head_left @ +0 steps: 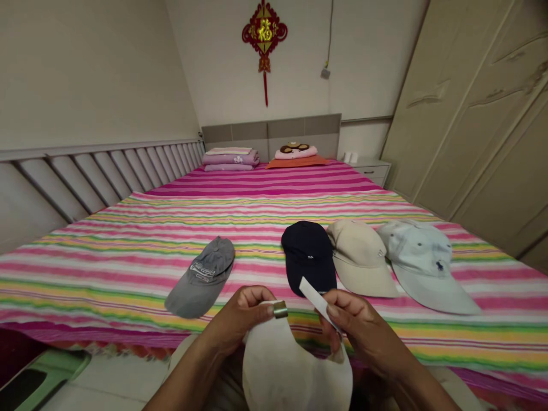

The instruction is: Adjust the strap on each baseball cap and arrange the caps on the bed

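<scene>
A white cap (pixel 291 371) hangs low in front of me, its back turned toward me. My left hand (pixel 240 319) pinches the cap's rear band next to a small metal buckle (pixel 281 309). My right hand (pixel 359 328) pinches the white adjuster strap (pixel 314 297), whose free end points up and to the left. On the striped bed just beyond my hands lie a grey cap (pixel 205 277), a navy cap (pixel 310 254), a beige cap (pixel 362 257) and a pale blue cap (pixel 423 262).
The bed's striped sheet (pixel 265 205) runs back to a grey headboard, with folded purple bedding (pixel 231 158) and a pillow (pixel 296 154) there. A slatted rail lines the left wall, wardrobe doors (pixel 483 114) the right. A green stool (pixel 38 377) stands at bottom left.
</scene>
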The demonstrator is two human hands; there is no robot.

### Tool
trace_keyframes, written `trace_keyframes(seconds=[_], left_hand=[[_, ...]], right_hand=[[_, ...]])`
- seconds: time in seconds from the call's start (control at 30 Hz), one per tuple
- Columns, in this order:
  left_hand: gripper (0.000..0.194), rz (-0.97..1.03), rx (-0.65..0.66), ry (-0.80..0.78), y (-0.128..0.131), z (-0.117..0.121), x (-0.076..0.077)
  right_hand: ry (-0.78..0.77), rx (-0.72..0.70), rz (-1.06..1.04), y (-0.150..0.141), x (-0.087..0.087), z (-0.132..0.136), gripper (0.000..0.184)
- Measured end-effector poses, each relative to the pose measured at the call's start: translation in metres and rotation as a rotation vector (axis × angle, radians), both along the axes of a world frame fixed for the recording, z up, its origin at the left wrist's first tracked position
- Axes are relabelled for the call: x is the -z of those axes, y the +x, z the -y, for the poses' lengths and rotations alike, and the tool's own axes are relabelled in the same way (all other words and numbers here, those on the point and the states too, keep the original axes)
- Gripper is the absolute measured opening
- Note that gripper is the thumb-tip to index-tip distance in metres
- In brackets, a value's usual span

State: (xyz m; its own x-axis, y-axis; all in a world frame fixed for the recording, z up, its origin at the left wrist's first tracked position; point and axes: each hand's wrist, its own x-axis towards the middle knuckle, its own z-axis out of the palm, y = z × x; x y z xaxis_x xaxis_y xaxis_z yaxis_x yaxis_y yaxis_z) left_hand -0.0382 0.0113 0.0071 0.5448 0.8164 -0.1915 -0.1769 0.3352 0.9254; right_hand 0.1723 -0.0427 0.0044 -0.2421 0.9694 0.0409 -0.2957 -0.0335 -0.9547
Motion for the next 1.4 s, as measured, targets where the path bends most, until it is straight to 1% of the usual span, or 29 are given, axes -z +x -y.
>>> trace_keyframes(seconds=[0.13,0.23,0.33,0.53,0.77,1.1,1.27,1.4], left_hand=[[0.022,0.044,0.045,-0.004,0.0,-0.001,0.0],[0.023,0.092,0.058,-0.056,0.002,0.0,0.001],[0.022,0.122,0.049,-0.094,0.005,0.003,0.003],[0.021,0.113,0.003,-0.105,0.012,0.008,0.001],[0.024,0.107,-0.007,-0.076,0.012,0.011,-0.001],[0.023,0.105,0.009,-0.075,0.013,0.011,0.004],[0.023,0.073,-0.005,-0.068,0.013,0.012,0.003],[0.024,0.065,-0.001,-0.059,0.014,0.013,0.002]], right_hand=[[0.006,0.004,0.148,-0.001,-0.009,-0.003,0.028],[0.004,0.035,0.16,-0.001,-0.011,-0.005,0.03],[0.004,0.051,0.159,-0.001,-0.012,-0.006,0.029],[0.02,0.064,0.277,-0.004,-0.014,-0.005,0.028],[0.019,0.093,0.272,-0.008,-0.014,-0.002,0.03],[0.064,0.108,0.307,-0.009,-0.009,-0.001,0.025],[-0.013,0.089,0.261,-0.011,-0.009,0.002,0.025],[-0.074,0.02,0.234,-0.01,-0.005,0.003,0.027]])
